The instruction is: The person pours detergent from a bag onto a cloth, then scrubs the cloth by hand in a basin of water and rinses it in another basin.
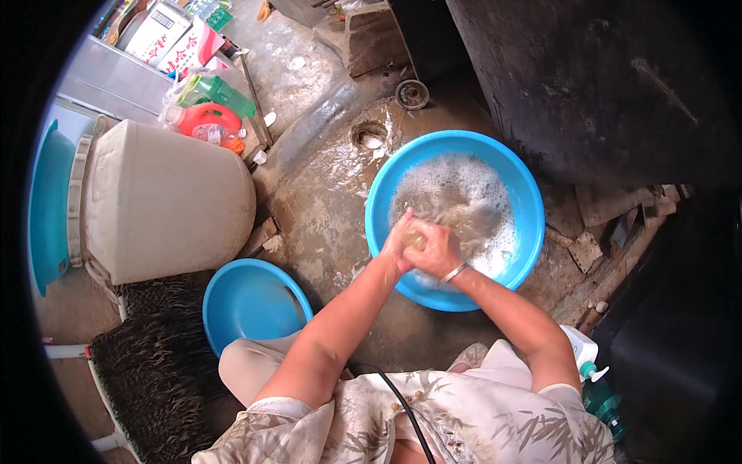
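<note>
A large blue plastic basin (536,226) stands on the wet floor before me, with murky water and white suds (493,185) inside. Over its near left part my left hand (399,240) and my right hand (436,249) are pressed together. Something wet and pale brownish, perhaps cloth, shows between the hands, partly hidden by the fingers; I cannot tell which hand grips it. The right wrist wears a silver bangle (455,272). Below the hands the water looks stirred.
A smaller blue basin (255,304) lies left of my knees, beside a large white plastic barrel (174,203) and a dark shaggy mat (151,365). A floor drain hole (369,136) is beyond. A dark wall (579,87) rises at right; pump bottles (582,348) stand near my right elbow.
</note>
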`<act>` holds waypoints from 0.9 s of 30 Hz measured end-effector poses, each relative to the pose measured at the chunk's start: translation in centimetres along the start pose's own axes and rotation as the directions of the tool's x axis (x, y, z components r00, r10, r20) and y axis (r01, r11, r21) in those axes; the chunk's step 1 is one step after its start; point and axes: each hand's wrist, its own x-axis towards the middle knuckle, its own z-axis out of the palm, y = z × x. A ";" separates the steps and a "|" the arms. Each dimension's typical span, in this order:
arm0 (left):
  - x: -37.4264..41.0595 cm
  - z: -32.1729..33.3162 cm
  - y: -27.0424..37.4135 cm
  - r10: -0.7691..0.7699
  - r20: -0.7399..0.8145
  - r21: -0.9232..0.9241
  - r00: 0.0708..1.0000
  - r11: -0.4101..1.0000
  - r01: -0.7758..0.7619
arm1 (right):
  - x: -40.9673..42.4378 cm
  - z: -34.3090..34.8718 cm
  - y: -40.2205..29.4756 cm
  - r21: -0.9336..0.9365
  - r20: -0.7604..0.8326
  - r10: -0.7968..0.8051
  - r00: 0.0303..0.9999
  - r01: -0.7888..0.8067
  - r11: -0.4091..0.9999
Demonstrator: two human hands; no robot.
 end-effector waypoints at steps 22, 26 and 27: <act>2.0 2.0 0.6 0.444 -0.468 0.410 0.764 0.875 -0.257 | 3.7 -5.4 11.8 -0.492 -0.331 0.158 0.930 -0.313 0.812; 1.5 1.3 0.5 0.348 -0.556 0.425 0.755 0.900 -0.102 | 2.2 -5.5 13.1 -0.638 -0.218 0.090 0.972 -0.211 0.741; 1.3 1.1 0.4 0.310 -0.586 0.427 0.749 0.903 -0.040 | 1.9 -5.4 13.3 -0.669 -0.150 -0.037 0.988 -0.074 0.740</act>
